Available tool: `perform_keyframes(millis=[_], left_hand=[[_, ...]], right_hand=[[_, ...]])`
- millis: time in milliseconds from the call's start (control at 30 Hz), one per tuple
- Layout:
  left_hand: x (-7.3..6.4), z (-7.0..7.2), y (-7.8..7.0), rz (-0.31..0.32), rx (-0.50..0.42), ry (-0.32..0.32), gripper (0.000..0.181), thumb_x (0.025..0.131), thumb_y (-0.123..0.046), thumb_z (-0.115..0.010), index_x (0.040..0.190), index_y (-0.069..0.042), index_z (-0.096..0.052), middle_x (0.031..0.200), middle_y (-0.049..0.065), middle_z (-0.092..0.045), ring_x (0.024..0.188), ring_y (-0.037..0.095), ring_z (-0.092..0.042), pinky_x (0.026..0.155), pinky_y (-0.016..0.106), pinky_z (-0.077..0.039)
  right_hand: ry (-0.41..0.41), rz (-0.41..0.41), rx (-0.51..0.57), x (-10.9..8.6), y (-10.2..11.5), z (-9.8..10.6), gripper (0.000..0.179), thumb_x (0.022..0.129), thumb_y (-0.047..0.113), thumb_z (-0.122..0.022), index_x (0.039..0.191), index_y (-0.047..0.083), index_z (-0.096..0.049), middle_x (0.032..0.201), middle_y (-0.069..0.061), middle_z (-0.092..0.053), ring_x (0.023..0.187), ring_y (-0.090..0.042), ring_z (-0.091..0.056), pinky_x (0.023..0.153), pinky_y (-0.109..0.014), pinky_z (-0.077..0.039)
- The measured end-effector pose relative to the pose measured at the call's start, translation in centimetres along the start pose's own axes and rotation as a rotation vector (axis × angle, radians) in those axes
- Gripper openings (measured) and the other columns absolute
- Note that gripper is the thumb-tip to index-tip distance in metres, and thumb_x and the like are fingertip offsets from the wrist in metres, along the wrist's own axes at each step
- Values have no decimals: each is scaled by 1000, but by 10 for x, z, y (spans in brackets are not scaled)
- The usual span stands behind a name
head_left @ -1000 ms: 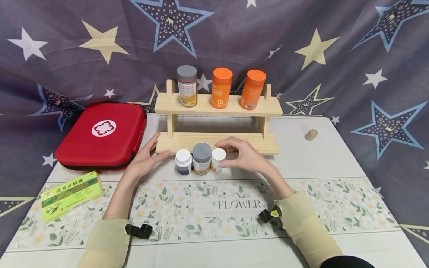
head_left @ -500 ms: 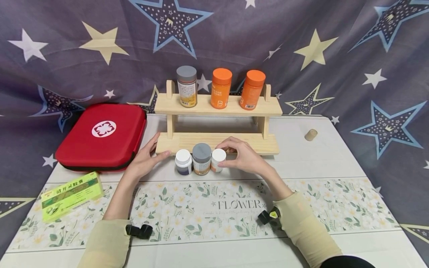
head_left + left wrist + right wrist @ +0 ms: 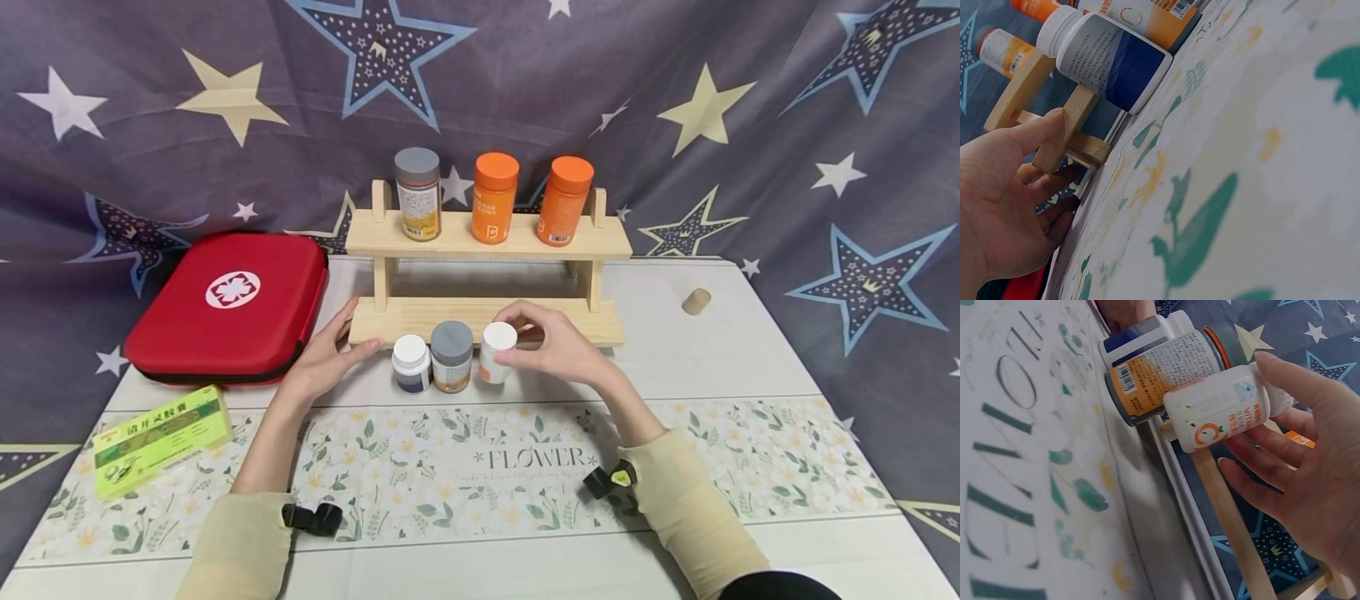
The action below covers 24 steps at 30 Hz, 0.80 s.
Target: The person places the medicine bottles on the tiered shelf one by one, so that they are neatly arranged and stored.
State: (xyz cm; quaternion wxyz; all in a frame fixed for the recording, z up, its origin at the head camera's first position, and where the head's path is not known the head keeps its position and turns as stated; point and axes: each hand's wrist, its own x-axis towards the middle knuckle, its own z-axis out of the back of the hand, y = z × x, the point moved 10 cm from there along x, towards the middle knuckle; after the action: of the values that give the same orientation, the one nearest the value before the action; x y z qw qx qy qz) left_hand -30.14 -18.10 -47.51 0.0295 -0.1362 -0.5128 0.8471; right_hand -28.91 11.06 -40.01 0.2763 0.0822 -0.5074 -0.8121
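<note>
My right hand (image 3: 551, 346) pinches a small white vitamin bottle (image 3: 1219, 412) with an orange print near its cap, between thumb and fingers. In the head view this bottle (image 3: 497, 354) looks slightly raised and apart from its neighbours. Beside it, a grey-capped bottle (image 3: 452, 358) and a white bottle with a dark blue label (image 3: 411, 365) stand before a two-tier wooden rack (image 3: 487, 317). My left hand (image 3: 322, 354) grips the left end of the rack's lower board (image 3: 1063, 134), thumb on one face and fingers behind it.
On the upper tier stand a grey-capped bottle (image 3: 418, 193) and two orange bottles (image 3: 495, 198). A red first-aid case (image 3: 228, 304) and a green medicine box (image 3: 161, 437) lie at left. A small cork-like cylinder (image 3: 696, 302) is at right.
My right hand has lifted the white vitamin bottle a little and moved it right, opening a gap from the grey-capped bottle. The left hand has stayed on the rack.
</note>
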Motion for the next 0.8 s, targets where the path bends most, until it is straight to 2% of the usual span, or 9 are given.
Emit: perform_keyframes(millis=[167,367,567,800], left_hand=[[0,0,1,-4,-6,1,95,100,-33,-67,167,-26,-1,173,16,-18,162,38,-14,129,59,-17],[-2,0,-1,-11,-2,-3,95,99,-36,-67,167,-25,-2,173,17,-19,161,38,-15,129,59,-18],[-2,1,-1,-15,1,-7,96,98,-39,-68,168,-24,-3,173,16,-20,161,37,-16,129,59,-18],[-2,2,-1,-18,6,-8,96,98,-40,-68,168,-25,-3,172,16,-21,161,37,-16,129,59,-18]], right_hand=[[-26,-10,15,-2,6,11,37,86,11,-83,118,12,-65,108,-8,-68,102,-23,-66,93,-45,-60],[-72,-36,17,-6,8,28,38,88,14,-81,121,13,-63,108,-6,-67,98,-21,-66,87,-36,-61],[-123,-12,21,-10,10,46,38,88,12,-81,122,10,-63,111,-6,-66,99,-19,-67,87,-42,-61],[-199,12,-16,-13,6,65,37,89,11,-79,122,8,-64,113,-6,-67,99,-17,-68,86,-31,-59]])
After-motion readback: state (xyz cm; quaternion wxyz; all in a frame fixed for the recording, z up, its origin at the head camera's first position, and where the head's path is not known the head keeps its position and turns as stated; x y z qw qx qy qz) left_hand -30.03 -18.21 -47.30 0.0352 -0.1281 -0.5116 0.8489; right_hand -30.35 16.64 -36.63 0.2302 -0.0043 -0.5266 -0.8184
